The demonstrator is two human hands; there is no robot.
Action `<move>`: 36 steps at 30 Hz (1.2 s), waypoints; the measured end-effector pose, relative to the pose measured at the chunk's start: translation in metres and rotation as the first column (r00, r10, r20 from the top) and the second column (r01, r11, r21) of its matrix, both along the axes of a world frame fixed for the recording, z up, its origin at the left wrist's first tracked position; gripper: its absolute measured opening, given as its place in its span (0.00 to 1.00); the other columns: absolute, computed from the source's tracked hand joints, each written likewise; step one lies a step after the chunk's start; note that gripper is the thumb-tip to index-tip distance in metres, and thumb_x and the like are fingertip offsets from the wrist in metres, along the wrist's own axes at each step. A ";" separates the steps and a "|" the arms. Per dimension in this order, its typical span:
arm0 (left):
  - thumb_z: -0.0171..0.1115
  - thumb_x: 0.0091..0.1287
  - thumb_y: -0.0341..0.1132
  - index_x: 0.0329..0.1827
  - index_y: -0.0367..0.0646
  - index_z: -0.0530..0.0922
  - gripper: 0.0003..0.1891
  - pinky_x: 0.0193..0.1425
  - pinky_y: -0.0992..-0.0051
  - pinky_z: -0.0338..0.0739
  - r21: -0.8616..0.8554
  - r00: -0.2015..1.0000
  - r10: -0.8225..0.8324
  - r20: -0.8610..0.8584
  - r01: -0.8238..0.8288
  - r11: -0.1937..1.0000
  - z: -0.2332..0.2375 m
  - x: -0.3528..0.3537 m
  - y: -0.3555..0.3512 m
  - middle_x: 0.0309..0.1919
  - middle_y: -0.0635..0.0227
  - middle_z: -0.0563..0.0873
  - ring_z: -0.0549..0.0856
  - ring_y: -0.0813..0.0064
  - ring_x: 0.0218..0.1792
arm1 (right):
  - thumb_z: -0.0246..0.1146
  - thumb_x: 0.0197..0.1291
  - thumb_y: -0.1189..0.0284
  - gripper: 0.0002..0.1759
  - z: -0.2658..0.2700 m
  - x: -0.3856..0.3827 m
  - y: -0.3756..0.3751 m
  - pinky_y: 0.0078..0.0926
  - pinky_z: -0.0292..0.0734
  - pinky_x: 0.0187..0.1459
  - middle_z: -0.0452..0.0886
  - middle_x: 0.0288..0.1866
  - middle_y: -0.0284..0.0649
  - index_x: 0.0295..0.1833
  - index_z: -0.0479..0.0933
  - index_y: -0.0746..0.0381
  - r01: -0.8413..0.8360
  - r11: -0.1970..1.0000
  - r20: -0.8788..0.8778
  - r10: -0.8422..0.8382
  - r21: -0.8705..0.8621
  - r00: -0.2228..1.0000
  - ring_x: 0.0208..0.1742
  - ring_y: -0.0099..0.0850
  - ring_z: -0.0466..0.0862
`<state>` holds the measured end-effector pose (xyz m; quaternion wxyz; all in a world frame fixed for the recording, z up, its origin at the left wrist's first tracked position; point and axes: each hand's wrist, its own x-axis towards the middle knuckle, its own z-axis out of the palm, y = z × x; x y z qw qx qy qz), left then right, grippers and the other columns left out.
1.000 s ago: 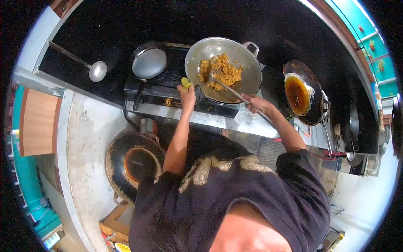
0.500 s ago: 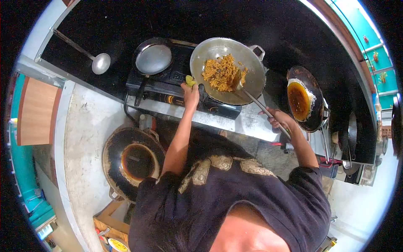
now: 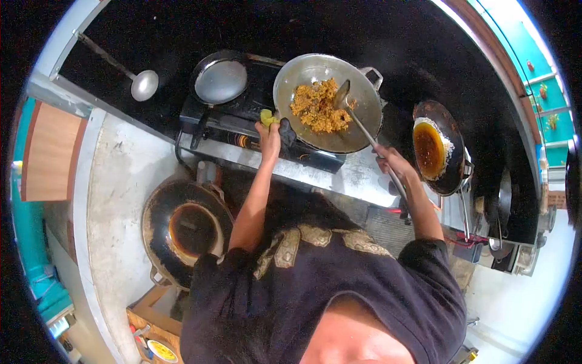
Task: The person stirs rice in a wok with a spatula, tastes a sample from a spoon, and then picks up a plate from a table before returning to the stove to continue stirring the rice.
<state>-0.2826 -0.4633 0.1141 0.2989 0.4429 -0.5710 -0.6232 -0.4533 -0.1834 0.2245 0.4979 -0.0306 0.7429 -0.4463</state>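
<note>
My left hand (image 3: 270,142) is closed on a yellow-green cloth (image 3: 268,117) at the near-left rim of a metal wok (image 3: 297,73). A dark piece of cloth hangs beside those fingers; whether a wok handle lies under the cloths is hidden. Inside the wok is a heap of orange-brown fried rice (image 3: 315,108). My right hand (image 3: 394,162) grips the long metal handle of a spatula (image 3: 365,128). Its blade is above the right side of the rice, tilted, near the middle of the wok. The wok stands on a black gas stove (image 3: 318,159).
A small frying pan (image 3: 222,82) sits on the stove's left burner. Further left lies a ladle (image 3: 145,85). To the right is a dark wok (image 3: 435,109) with brown liquid, and a large blackened wok (image 3: 159,221) with dark liquid stands lower left.
The spatula blade has moved up and away from the rice's right edge. My right hand has shifted slightly left and up, with its grip further along the handle. The left hand keeps its hold.
</note>
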 end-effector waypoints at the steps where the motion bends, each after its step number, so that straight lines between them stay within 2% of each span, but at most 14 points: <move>1: 0.49 0.54 0.42 0.52 0.35 0.55 0.27 0.51 0.67 0.61 0.006 0.999 0.020 -0.030 -0.020 1.000 0.000 0.007 -0.001 0.43 0.50 0.70 0.71 0.55 0.46 | 0.48 0.59 0.54 0.21 -0.015 -0.004 -0.005 0.14 0.57 0.13 0.65 0.16 0.27 0.39 0.71 0.63 -0.057 0.998 -0.129 0.062 0.037 0.990 0.13 0.17 0.63; 3: 0.49 0.54 0.40 0.54 0.34 0.55 0.27 0.52 0.69 0.60 0.008 0.985 0.161 -0.058 -0.160 0.987 0.007 0.021 0.005 0.43 0.52 0.69 0.70 0.60 0.45 | 0.52 0.58 0.55 0.20 -0.024 0.000 -0.019 0.18 0.62 0.17 0.66 0.14 0.31 0.31 0.70 0.64 -0.112 0.990 -0.358 0.137 0.088 0.924 0.12 0.20 0.65; 7: 0.49 0.54 0.37 0.54 0.35 0.55 0.26 0.52 0.72 0.60 -0.002 0.936 0.325 -0.132 -0.328 0.945 0.034 0.066 0.020 0.43 0.56 0.68 0.69 0.65 0.45 | 0.57 0.54 0.59 0.21 -0.052 -0.012 -0.026 0.27 0.67 0.22 0.71 0.17 0.38 0.36 0.69 0.69 -0.291 0.924 -0.625 0.383 0.249 0.680 0.19 0.25 0.73; 10: 0.48 0.54 0.35 0.54 0.35 0.56 0.25 0.53 0.73 0.60 0.062 0.928 0.288 -0.238 -0.281 0.958 -0.006 0.106 0.037 0.45 0.59 0.68 0.68 0.67 0.45 | 0.61 0.50 0.63 0.20 -0.084 -0.018 -0.026 0.30 0.70 0.25 0.72 0.15 0.42 0.42 0.68 0.68 -0.330 0.927 -0.942 0.257 0.177 0.215 0.20 0.38 0.76; 11: 0.48 0.56 0.35 0.55 0.35 0.56 0.24 0.53 0.74 0.59 0.046 0.941 0.281 -0.187 -0.277 0.960 -0.023 0.119 0.044 0.46 0.60 0.68 0.68 0.68 0.46 | 0.62 0.45 0.71 0.24 -0.080 -0.018 -0.025 0.36 0.72 0.31 0.73 0.26 0.51 0.48 0.63 0.66 -0.337 0.894 -0.901 0.378 0.296 0.212 0.29 0.52 0.76; 14: 0.48 0.57 0.35 0.54 0.35 0.57 0.23 0.54 0.74 0.59 0.120 0.927 0.375 0.018 -0.374 0.920 -0.002 0.152 0.089 0.45 0.60 0.69 0.68 0.68 0.47 | 0.59 0.41 0.79 0.27 -0.060 -0.005 -0.025 0.42 0.71 0.37 0.67 0.41 0.59 0.50 0.61 0.64 -0.352 0.843 -0.900 0.436 0.406 0.008 0.39 0.58 0.72; 15: 0.49 0.58 0.36 0.54 0.36 0.57 0.23 0.53 0.75 0.60 0.155 0.925 0.367 -0.094 -0.351 0.923 -0.044 0.167 0.100 0.45 0.59 0.69 0.69 0.69 0.47 | 0.55 0.37 0.84 0.29 -0.058 -0.006 -0.024 0.46 0.69 0.41 0.58 0.49 0.61 0.51 0.59 0.61 -0.359 0.806 -0.818 0.551 0.470 0.165 0.45 0.59 0.68; 25: 0.52 0.57 0.32 0.53 0.39 0.60 0.21 0.52 0.76 0.63 0.273 0.827 0.559 0.054 -0.551 0.789 0.013 0.176 0.221 0.45 0.62 0.72 0.71 0.72 0.47 | 0.58 0.40 0.80 0.28 -0.075 -0.021 0.021 0.40 0.65 0.49 0.60 0.51 0.62 0.52 0.60 0.64 -0.499 0.782 -0.873 0.478 0.373 0.097 0.52 0.57 0.63; 27: 0.54 0.56 0.31 0.52 0.39 0.59 0.22 0.52 0.76 0.63 0.340 0.836 0.534 -0.127 -0.470 0.815 0.003 0.180 0.245 0.45 0.63 0.71 0.70 0.73 0.47 | 0.61 0.43 0.74 0.27 -0.066 -0.016 0.028 0.43 0.63 0.50 0.59 0.49 0.65 0.51 0.62 0.68 -0.477 0.761 -0.898 0.384 0.440 -0.216 0.48 0.56 0.66; 28: 0.55 0.55 0.31 0.52 0.39 0.59 0.22 0.52 0.76 0.63 0.325 0.828 0.555 -0.083 -0.504 0.800 0.006 0.178 0.254 0.45 0.63 0.70 0.70 0.74 0.47 | 0.60 0.47 0.70 0.21 -0.043 -0.003 0.023 0.43 0.60 0.52 0.63 0.50 0.63 0.46 0.68 0.69 -0.491 0.760 -0.902 0.395 0.426 -0.172 0.50 0.52 0.65; 30: 0.57 0.55 0.33 0.52 0.40 0.57 0.24 0.52 0.76 0.63 0.317 0.822 0.549 -0.150 -0.486 0.814 -0.015 0.181 0.272 0.44 0.65 0.69 0.69 0.75 0.47 | 0.54 0.53 0.71 0.11 -0.032 0.012 0.014 0.37 0.69 0.38 0.74 0.28 0.48 0.37 0.74 0.69 -0.599 0.775 -0.980 0.171 0.200 -0.106 0.30 0.40 0.74; 31: 0.58 0.56 0.35 0.51 0.39 0.58 0.24 0.53 0.76 0.63 0.295 0.816 0.523 -0.246 -0.451 0.843 -0.038 0.182 0.280 0.44 0.65 0.69 0.68 0.75 0.47 | 0.51 0.57 0.72 0.11 -0.034 0.025 0.012 0.32 0.70 0.27 0.71 0.20 0.42 0.39 0.73 0.68 -0.532 0.846 -0.953 0.125 -0.043 0.275 0.20 0.32 0.72; 34: 0.54 0.60 0.35 0.58 0.39 0.58 0.24 0.60 0.76 0.57 0.273 0.803 0.574 -0.161 -0.523 0.808 -0.019 0.187 0.306 0.51 0.65 0.70 0.67 0.74 0.55 | 0.50 0.55 0.80 0.28 -0.011 0.118 0.007 0.16 0.68 0.24 0.72 0.31 0.40 0.63 0.53 0.58 -0.617 0.700 -0.585 0.346 -0.359 0.733 0.23 0.28 0.71; 36: 0.55 0.60 0.35 0.59 0.38 0.56 0.27 0.61 0.75 0.56 0.205 0.827 0.550 -0.118 -0.522 0.828 -0.013 0.195 0.324 0.51 0.64 0.70 0.66 0.75 0.55 | 0.55 0.52 0.77 0.37 -0.019 0.175 0.014 0.17 0.74 0.32 0.55 0.60 0.43 0.65 0.45 0.53 -0.800 0.500 -0.506 0.622 -0.331 0.598 0.39 0.30 0.72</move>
